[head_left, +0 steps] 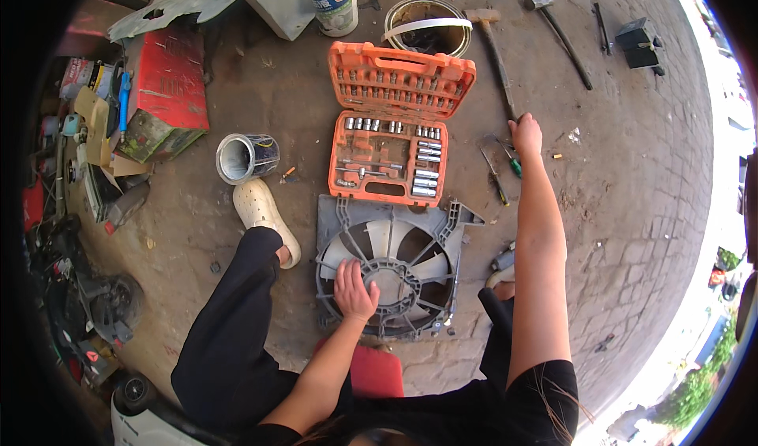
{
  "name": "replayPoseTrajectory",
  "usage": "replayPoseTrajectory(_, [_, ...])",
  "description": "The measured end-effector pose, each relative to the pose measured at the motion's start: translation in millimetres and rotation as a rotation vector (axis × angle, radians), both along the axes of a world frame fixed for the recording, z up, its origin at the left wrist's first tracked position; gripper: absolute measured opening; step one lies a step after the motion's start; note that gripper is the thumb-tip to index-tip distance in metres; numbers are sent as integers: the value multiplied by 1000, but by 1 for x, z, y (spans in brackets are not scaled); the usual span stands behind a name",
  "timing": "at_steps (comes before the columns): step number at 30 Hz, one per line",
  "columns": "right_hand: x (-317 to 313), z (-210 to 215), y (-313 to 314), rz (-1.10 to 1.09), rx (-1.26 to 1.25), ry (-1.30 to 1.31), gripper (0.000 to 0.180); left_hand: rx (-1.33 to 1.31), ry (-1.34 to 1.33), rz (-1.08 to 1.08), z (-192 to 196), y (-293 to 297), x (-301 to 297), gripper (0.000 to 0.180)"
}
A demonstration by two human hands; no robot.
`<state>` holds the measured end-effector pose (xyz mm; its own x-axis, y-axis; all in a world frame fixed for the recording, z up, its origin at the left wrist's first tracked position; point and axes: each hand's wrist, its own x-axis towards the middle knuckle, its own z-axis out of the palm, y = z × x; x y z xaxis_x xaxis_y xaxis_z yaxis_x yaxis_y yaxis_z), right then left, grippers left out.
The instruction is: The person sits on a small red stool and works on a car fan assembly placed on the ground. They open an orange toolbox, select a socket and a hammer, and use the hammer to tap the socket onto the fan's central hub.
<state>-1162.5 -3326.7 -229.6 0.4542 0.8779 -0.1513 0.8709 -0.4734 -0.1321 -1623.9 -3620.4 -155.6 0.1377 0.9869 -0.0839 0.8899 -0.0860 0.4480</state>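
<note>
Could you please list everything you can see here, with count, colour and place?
fan shroud: one, grey, on the floor between the legs
socket case: one, orange, open, beyond the fan
hammers: two, far side, right of the case
screwdrivers: two or so, floor by the right hand
tin can: one, on its side, left of the case
white bottle: one, top centre
red box: one, upper left
shoe: one, white, left of the fan
left hand: on the fan hub
right hand: at a hammer's handle end
</note>
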Motion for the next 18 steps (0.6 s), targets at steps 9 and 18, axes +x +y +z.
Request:
replayPoseTrajectory(9, [-38,18,-3,102,-176,-25,47,-20,-36,8,-5,-4,-7,60])
replayPoseTrajectory(18, [-42,99,-71,347,-197,-47,40,-17,-12,11,-8,-5,-6,60])
